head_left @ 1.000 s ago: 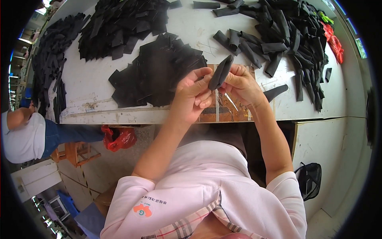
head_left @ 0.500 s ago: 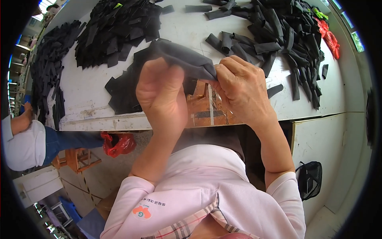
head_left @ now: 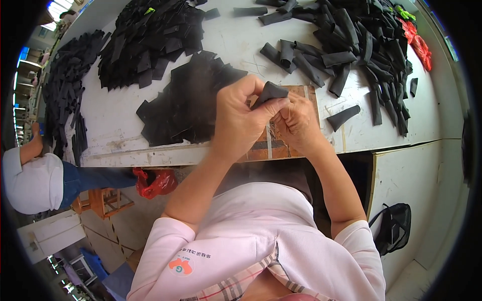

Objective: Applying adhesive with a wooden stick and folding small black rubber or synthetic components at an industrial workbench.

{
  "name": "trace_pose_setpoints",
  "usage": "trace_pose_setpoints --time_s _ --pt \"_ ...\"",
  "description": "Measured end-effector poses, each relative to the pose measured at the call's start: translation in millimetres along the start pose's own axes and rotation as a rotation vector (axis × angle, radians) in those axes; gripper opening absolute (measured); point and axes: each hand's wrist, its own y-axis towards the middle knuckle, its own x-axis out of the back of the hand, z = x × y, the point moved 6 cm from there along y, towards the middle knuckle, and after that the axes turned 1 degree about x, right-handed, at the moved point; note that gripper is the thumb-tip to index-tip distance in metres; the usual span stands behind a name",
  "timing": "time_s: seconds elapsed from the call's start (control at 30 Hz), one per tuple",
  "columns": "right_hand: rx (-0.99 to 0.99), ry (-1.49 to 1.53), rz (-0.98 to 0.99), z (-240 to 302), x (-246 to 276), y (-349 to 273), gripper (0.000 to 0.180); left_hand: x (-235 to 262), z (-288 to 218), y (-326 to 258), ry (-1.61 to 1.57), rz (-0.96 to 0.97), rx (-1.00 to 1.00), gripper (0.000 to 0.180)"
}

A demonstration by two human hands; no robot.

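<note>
A black fabric piece (head_left: 271, 93), bunched into a short tube, is held up over the brown taped board (head_left: 309, 93) at the table's front. My left hand (head_left: 239, 119) curls round it, with the thumb pressed along its lower side. At its right end the fingers of my right hand (head_left: 300, 123) are pinched together on the same piece; the fingertips partly hide one another. Just left of my hands lies a loose heap of flat black fabric pieces (head_left: 175, 108). One single black fabric tube (head_left: 343, 118) rests on the table to the right.
Larger heaps of black fabric pieces (head_left: 150, 42) and strips (head_left: 63, 80) cover the table's far left. Many black tubes (head_left: 346, 42) are piled at the back right, beside a red plastic bag (head_left: 416, 45). Another person (head_left: 35, 180) is at the left edge.
The black fabric, stretched out between my hands before, is now gathered small. My left hand has moved right, up against my right hand, which has dropped slightly.
</note>
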Motion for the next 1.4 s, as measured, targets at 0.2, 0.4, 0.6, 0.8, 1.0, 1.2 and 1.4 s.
trace_pose_setpoints --time_s 0.2,0.4,0.6,0.8,1.0,1.2,1.4 --pt "-0.147 0.220 0.048 -20.6 -17.2 -4.1 0.006 -2.1 -4.1 -1.6 0.074 -0.045 -0.085 0.012" --pt "-0.124 0.124 0.070 -10.6 -5.5 9.8 0.020 5.1 -19.7 -0.9 -0.544 -0.045 -0.045 0.016" --pt "-0.085 0.017 0.208 -1.8 6.3 24.3 0.021 34.1 -16.0 -10.3 -0.860 -0.304 -0.065 0.015" --pt "-0.106 0.128 0.110 -7.6 -11.5 8.7 0.015 34.7 -7.5 -14.6 -0.536 -0.243 -0.128 0.015" --pt "-0.094 0.123 0.091 -0.9 0.2 9.6 0.020 36.5 -5.9 -11.9 -0.449 -0.217 -0.153 0.014" --pt "-0.358 0.922 -0.066 -15.6 26.5 47.8 0.029 53.2 46.4 -16.5 0.259 -0.364 0.075 0.012" --pt "-0.652 0.727 -0.266 -68.4 25.2 8.5 0.048 17.1 81.6 -9.7 1.035 -0.178 -0.049 0.030"
